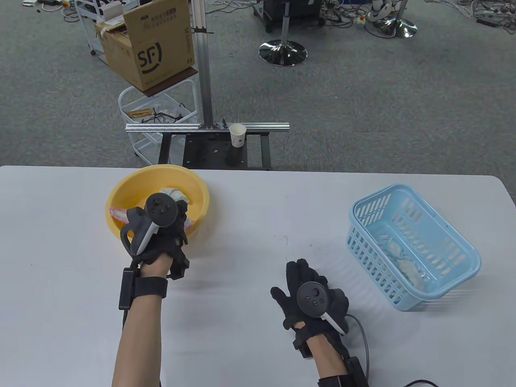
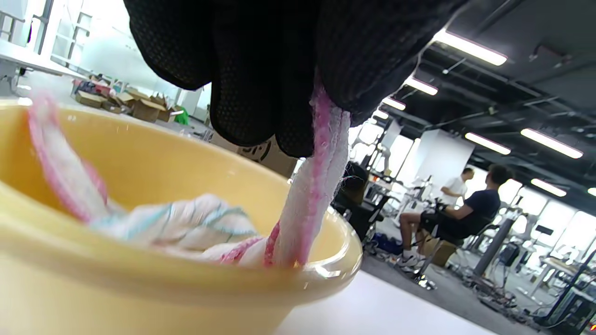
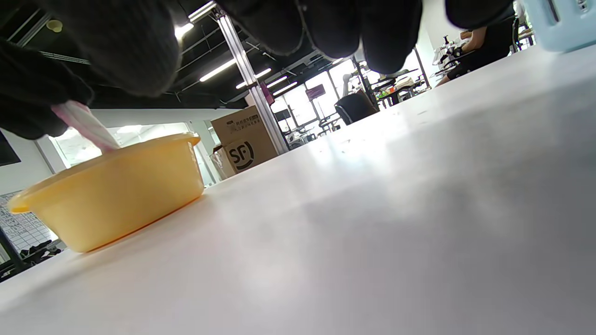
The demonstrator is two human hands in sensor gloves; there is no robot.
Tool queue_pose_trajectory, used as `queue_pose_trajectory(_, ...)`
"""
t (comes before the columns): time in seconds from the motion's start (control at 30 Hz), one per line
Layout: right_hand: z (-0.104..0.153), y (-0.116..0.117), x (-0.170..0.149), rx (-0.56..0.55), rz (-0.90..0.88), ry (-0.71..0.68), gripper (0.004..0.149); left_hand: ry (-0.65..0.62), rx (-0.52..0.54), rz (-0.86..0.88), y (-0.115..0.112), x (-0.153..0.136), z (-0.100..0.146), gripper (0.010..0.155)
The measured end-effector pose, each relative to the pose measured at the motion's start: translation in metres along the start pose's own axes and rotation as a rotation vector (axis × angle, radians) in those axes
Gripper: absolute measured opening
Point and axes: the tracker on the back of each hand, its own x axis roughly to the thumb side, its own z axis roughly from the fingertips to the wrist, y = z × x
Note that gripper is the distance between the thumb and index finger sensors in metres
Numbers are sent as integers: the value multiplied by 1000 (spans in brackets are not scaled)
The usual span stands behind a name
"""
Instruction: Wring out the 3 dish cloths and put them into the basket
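Note:
A yellow bowl [image 1: 201,193] sits at the table's left with two wet cloths in it. One is white with pink stripes [image 2: 321,186], the other white with blue stripes [image 2: 195,223]. My left hand [image 1: 177,225] is over the bowl's near rim and pinches an end of the pink-striped cloth [image 1: 117,211], which hangs taut down into the bowl [image 2: 139,153]. My right hand [image 1: 300,278] lies flat on the table between bowl and basket, fingers straight, holding nothing. At the right stands a light blue basket [image 1: 463,238] with one white cloth [image 1: 407,268] in it.
The white table [image 1: 250,225] has its far edge just behind the bowl. Past it stand a metal frame with a paper cup [image 1: 237,135] and a cardboard box [image 1: 149,44]. People sit at desks in the room behind.

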Motion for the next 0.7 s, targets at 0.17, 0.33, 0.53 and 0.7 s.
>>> queue_pose_trajectory(0.17, 0, 2, 4, 8, 8, -15, 79, -56, 54, 16, 37, 11, 16, 46)
queue_pose_trajectory(0.33, 0, 4, 8, 12, 3, -28, 79, -127, 128, 21, 74, 24, 35, 46)
queue_pose_trajectory(0.53, 0, 5, 12, 3, -12, -48, 81, -213, 201, 49, 114, 43, 57, 46)
queue_pose_trajectory(0.7, 1, 5, 17, -8, -1, -78, 83, -306, 253, 84, 140, 66, 78, 46)
